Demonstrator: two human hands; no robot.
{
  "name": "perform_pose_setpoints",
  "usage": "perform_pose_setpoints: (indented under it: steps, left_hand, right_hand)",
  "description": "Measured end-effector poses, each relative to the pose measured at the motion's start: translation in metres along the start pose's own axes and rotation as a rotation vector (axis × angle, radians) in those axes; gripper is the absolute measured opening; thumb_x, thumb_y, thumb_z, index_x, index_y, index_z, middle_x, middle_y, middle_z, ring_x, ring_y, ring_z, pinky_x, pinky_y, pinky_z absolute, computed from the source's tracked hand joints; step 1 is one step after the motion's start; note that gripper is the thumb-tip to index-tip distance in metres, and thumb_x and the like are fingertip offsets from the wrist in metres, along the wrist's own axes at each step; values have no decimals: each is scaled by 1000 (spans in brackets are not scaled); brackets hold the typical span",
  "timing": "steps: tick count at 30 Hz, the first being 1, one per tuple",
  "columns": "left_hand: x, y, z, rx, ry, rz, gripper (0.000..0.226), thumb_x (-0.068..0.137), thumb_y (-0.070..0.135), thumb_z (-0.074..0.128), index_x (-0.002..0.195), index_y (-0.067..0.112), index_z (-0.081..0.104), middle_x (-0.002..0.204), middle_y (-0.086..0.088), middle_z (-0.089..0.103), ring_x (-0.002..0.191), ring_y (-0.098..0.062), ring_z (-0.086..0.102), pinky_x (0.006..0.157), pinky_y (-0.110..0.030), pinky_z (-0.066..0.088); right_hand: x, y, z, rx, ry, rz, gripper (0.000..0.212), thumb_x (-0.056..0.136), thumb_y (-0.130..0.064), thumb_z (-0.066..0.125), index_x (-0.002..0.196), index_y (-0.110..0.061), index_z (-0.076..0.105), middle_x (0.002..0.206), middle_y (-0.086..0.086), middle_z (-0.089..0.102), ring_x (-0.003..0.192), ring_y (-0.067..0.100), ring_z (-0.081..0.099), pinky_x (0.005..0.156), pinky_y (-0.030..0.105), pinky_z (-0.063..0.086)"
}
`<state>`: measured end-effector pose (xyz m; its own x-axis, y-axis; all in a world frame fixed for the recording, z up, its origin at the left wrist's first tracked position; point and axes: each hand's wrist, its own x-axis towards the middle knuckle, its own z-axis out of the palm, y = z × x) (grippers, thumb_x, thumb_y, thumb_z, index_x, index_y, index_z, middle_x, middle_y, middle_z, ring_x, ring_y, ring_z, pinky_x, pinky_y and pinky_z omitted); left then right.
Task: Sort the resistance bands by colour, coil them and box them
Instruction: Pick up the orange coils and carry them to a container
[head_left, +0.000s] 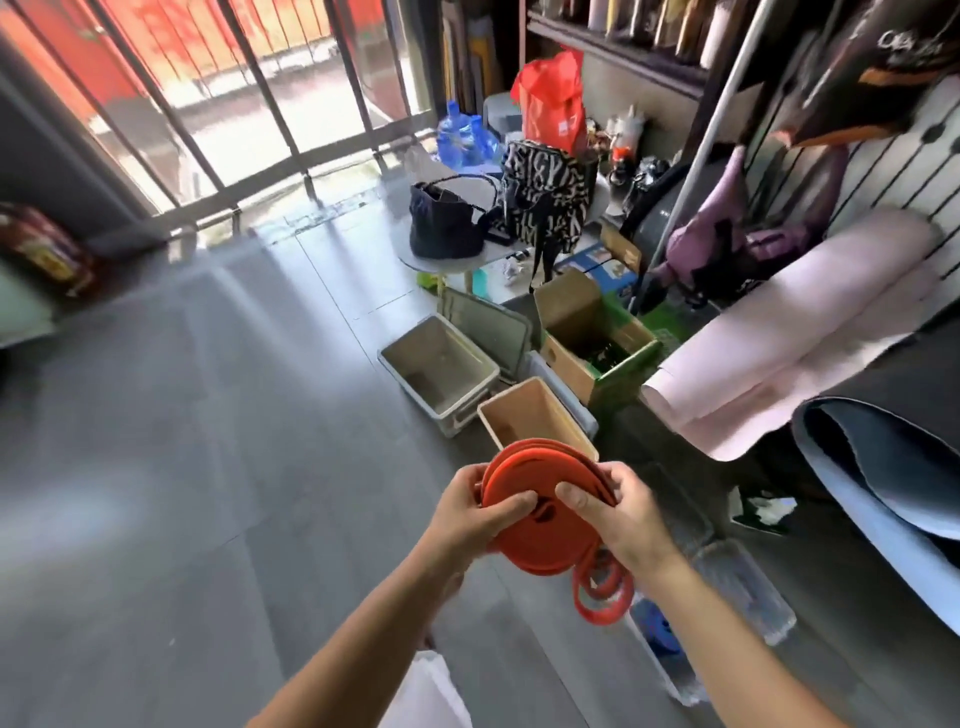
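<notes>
An orange-red resistance band is wound into a flat coil in front of me. My left hand grips the coil's left side, thumb across its face. My right hand grips the right side, thumb pressed near the centre. A loose tail of the same band hangs in small loops below my right hand. Just beyond the coil a beige open box stands on the floor. A clear plastic bin under my right forearm holds something blue.
A grey open crate and its lid sit beyond the beige box, a cardboard box to their right. Rolled pink and dark mats lie at right. Bags crowd a low table. Grey floor spreads left.
</notes>
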<state>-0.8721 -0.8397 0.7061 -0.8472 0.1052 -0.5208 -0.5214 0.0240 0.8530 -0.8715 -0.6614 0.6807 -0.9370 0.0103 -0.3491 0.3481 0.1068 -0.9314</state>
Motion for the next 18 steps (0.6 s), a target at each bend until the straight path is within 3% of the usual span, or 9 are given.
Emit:
perform_pose_setpoints:
  steps: [4, 8, 12, 15, 18]
  left_hand:
    - [74, 37, -97, 73, -38, -20, 68, 56, 41, 83, 113, 15, 56, 105, -9, 68, 92, -22, 69, 68, -37, 58]
    - [143, 76, -174, 186, -70, -79, 47, 60, 36, 77, 100, 18, 61, 90, -2, 72, 84, -19, 71, 76, -47, 58]
    - [219, 99, -217, 264, -109, -167, 50, 58, 40, 76, 100, 18, 60, 95, -3, 71, 84, -16, 70, 74, -42, 59]
    - [294, 103, -241, 321, -119, -176, 50, 58, 37, 77, 100, 19, 56, 94, -1, 68, 80, -13, 68, 68, -36, 57]
    - [373, 94, -263, 357, -128, -185, 45, 70, 31, 81, 104, 15, 57, 96, -5, 68, 79, -12, 67, 58, -25, 55]
  right_hand:
    - [81, -14, 90, 83, 64, 42, 86, 40, -71, 73, 107, -19, 55, 96, 0, 69, 84, 15, 69, 67, 24, 57]
    - [149, -30, 164, 130, 130, 131, 67, 54, -64, 78, 100, -21, 57, 94, 2, 69, 87, 17, 68, 76, 34, 57]
    - [218, -29, 214, 214, 241, 252, 42, 66, -43, 80, 93, -18, 60, 91, -1, 70, 85, 15, 66, 76, 29, 54]
    - [285, -14, 243, 329, 272, 323, 72, 51, -59, 84, 105, -16, 62, 99, 2, 71, 92, 16, 68, 84, 35, 54]
    - [361, 8, 264, 398, 337, 403, 68, 59, -37, 87, 111, -3, 59, 97, 9, 70, 82, 15, 67, 75, 29, 55]
